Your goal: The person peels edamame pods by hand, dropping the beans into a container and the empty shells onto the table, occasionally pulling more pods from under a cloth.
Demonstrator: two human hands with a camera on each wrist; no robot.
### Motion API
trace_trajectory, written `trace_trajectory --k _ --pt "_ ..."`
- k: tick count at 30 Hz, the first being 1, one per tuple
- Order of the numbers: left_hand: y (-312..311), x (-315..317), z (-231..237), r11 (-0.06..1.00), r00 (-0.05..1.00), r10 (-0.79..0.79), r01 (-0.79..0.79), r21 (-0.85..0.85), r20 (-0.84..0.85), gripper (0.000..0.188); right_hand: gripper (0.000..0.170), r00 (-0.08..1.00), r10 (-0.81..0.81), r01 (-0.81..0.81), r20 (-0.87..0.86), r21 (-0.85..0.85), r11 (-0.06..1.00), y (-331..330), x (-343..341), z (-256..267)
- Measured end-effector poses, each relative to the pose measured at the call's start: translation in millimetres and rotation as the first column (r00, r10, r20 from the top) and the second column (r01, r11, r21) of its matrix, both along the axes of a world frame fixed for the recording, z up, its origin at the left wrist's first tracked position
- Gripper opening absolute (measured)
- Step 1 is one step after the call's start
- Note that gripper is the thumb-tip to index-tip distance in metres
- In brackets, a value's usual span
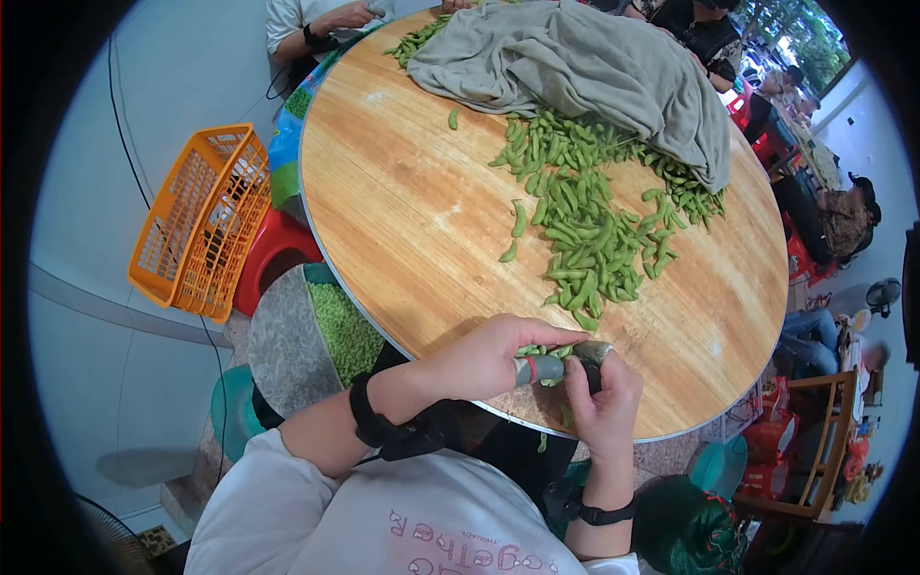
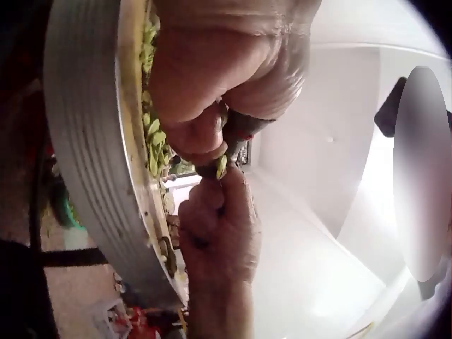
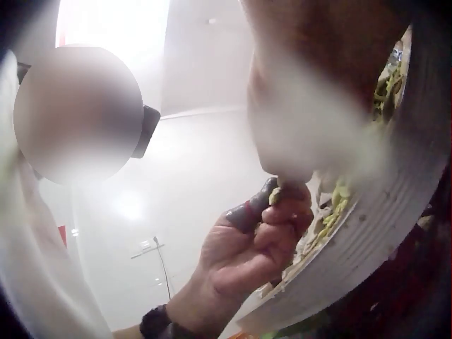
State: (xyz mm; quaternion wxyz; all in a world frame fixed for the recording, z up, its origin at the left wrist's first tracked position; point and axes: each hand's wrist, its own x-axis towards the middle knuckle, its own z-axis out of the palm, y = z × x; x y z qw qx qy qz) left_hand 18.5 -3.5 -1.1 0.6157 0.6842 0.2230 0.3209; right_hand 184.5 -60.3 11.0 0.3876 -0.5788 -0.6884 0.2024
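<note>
My left hand [image 1: 498, 353] and right hand [image 1: 610, 401] meet over the near edge of the round wooden table [image 1: 402, 206]. Between their fingertips they pinch a green soybean pod [image 2: 222, 167], seen close up in both wrist views. A dark grey cover [image 3: 244, 214] with a red band is on the left thumb. More dark grey covering shows at the fingertips where the hands meet. Several pods [image 1: 551, 352] show at the left fingers. Just beyond the hands lies a loose pile of green pods [image 1: 585, 249].
A grey-green cloth [image 1: 575, 62] covers more pods at the far side. Shelled green beans [image 1: 345, 331] fill a container left of the table, by a red stool [image 1: 273, 254] and an orange crate [image 1: 206, 220]. Another person's hand [image 1: 350, 14] is at the far left edge.
</note>
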Motion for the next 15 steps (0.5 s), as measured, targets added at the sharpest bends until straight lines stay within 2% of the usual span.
trace_trajectory --k 1,2,3,4,5,6,7,8,9,13,14,15 --pt "-0.8 -0.1 1.0 1.0 1.0 -0.001 0.001 -0.001 -0.001 0.039 0.011 0.99 -0.044 0.04 -0.135 -0.036 0.999 -1.8 -2.6 -2.9" --pt "-2.1 -0.3 5.0 0.943 0.999 -0.042 0.048 -0.33 0.025 0.04 0.011 0.959 -0.092 0.074 -0.267 -0.075 0.994 -2.8 -4.0 -4.5" --pt "-2.8 -0.3 7.4 0.779 0.995 -0.072 0.095 -0.62 0.061 0.04 0.011 0.959 -0.093 0.076 -0.268 -0.075 0.994 -2.9 -3.3 -4.3" --pt "-3.7 1.3 4.8 0.778 0.995 -0.074 0.095 -0.621 0.059 0.04 0.01 0.884 -0.136 0.048 -0.446 -0.205 0.978 -3.4 -2.0 -3.9" --pt "-5.6 4.4 -0.3 0.904 1.0 -0.008 0.006 -0.428 -0.005 0.043 0.01 0.775 -0.201 -0.005 -0.599 -0.324 0.946 -4.7 -1.3 -3.7" --pt "-7.2 6.1 -2.8 0.975 0.996 0.069 -0.078 -0.207 -0.051 0.046 0.01 0.773 -0.205 -0.003 -0.6 -0.327 0.945 -4.5 -1.6 -2.2" --pt "-8.7 5.2 -2.2 0.975 0.996 0.066 -0.076 -0.209 -0.052 0.046 0.011 0.695 -0.261 -0.018 -0.67 -0.38 0.925 -2.2 -2.0 1.2" --pt "-10.0 3.1 1.5 0.986 0.994 0.087 -0.096 -0.134 -0.072 0.049 0.011 0.609 -0.318 -0.04 -0.727 -0.428 0.903 0.2 -2.3 4.2" --pt "-11.5 1.8 5.5 0.992 0.99 0.109 -0.115 -0.059 -0.091 0.052 0.013 0.619 -0.309 -0.088 -0.722 -0.455 0.886 0.7 -3.7 5.4" --pt "-11.1 -0.4 17.2 0.988 0.964 0.156 -0.156 0.021 -0.217 0.054 0.014 0.652 -0.222 -0.183 -0.725 -0.435 0.881 -1.7 2.7 -0.5" --pt "-9.1 -0.6 10.4 0.966 0.972 0.135 -0.085 0.246 -0.194 0.056 0.012 0.571 -0.268 -0.22 -0.776 -0.459 0.861 -2.2 1.3 2.4" --pt "-7.6 -0.7 5.8 0.889 0.978 0.106 -0.014 0.458 -0.177 0.057 0.011 0.484 -0.316 -0.257 -0.816 -0.478 0.84 -2.8 0.5 3.7"
